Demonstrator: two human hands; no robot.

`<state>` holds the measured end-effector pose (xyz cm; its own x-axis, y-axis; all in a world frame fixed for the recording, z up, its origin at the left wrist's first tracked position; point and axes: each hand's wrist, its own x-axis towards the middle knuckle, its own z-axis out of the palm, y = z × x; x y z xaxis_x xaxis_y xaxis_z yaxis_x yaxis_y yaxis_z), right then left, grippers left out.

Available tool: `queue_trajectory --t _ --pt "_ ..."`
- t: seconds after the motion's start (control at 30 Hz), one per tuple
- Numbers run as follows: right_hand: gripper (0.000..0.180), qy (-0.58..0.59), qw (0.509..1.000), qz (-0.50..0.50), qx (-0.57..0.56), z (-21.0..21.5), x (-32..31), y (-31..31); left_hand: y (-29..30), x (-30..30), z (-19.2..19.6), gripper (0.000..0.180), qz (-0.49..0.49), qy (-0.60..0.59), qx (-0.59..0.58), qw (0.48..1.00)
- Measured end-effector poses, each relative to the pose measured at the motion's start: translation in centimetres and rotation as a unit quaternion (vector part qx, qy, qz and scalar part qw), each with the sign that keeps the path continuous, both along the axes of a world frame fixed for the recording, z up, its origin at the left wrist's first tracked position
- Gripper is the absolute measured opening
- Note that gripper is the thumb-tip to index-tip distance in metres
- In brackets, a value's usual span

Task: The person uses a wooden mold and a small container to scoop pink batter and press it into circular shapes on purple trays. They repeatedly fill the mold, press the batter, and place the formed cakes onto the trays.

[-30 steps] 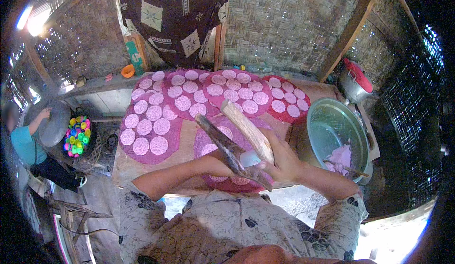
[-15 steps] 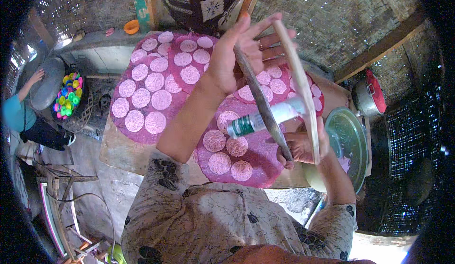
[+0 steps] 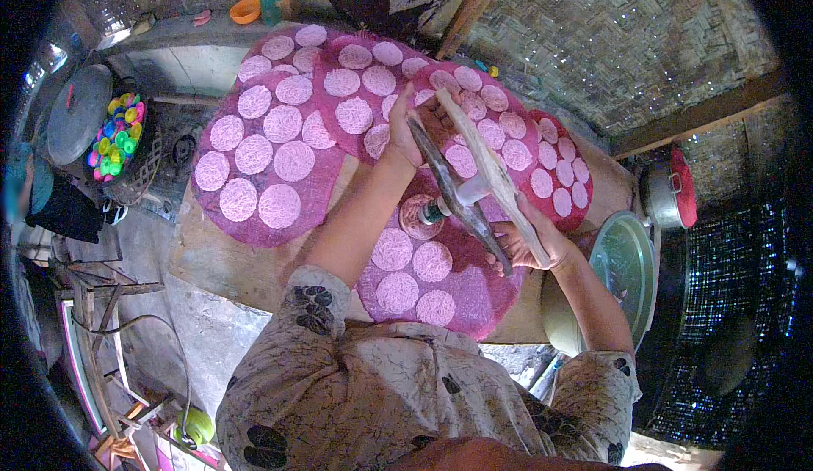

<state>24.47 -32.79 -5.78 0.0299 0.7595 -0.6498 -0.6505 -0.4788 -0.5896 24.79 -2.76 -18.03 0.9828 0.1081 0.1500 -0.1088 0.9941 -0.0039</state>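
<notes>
I hold a wooden press point(image 3: 474, 179) made of two long handles with a white cylinder between them. My left hand point(image 3: 417, 131) grips the far ends of the handles. At the near ends, my right hand point(image 3: 532, 241) is closed around them. The cylinder's dark tip points down at a fresh pink noodle coil point(image 3: 415, 215) on the nearest round magenta mat point(image 3: 483, 302). That mat carries several flat pink noodle discs point(image 3: 433, 261). Beyond it lie two more magenta mats point(image 3: 254, 217) covered with several pink discs.
A metal pot with a greenish lid point(image 3: 627, 268) stands at my right, and a red-lidded pot point(image 3: 673, 187) behind it. At left are a basket of colourful small things point(image 3: 114, 132), a grey round lid point(image 3: 74, 111) and another person point(image 3: 34, 192). Woven bamboo wall point(image 3: 644, 39) behind.
My left hand has swung out from near my body to the far ends of the handles. The press has come down over the nearest mat, where a pink coil now lies under its tip.
</notes>
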Motion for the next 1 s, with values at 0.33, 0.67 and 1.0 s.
queue_trajectory --t 0.33,0.67,1.0 --pt "0.067 -0.118 0.99 0.002 -0.074 -1.9 -1.5 1.3 -0.7 -1.7 -1.4 0.054 0.078 0.011 0.019 0.997" --pt "0.074 -0.156 0.981 -0.005 -0.112 -0.1 -3.0 1.1 -2.1 -2.3 -1.2 0.052 0.078 0.024 0.021 0.996" --pt "0.08 -0.102 0.987 -0.127 0.005 -1.6 -4.3 2.8 1.3 -1.4 -0.9 0.043 0.067 -0.012 0.029 0.997"
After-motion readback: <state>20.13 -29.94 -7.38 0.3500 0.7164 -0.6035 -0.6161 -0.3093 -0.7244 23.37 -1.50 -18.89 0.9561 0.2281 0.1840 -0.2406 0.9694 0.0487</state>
